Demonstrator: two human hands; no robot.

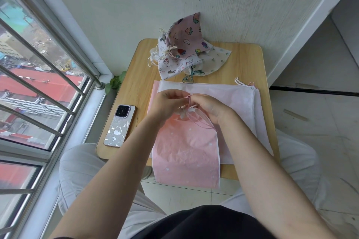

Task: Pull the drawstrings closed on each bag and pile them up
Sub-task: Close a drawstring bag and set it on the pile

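Note:
A pink drawstring bag lies in front of me, hanging over the near edge of the small wooden table, its mouth gathered tight. My left hand and my right hand meet at that mouth, and each pinches the pink drawstring. Loops of cord trail to the right under my right hand. Beneath the pink bag lie flat white bags with cords at the right corner. A pile of printed cloth bags with drawn strings leans against the wall at the table's far side.
A phone lies face down at the table's left edge. A barred window runs along the left. A small green plant sits by the sill. My knees flank the table, and tiled floor shows on the right.

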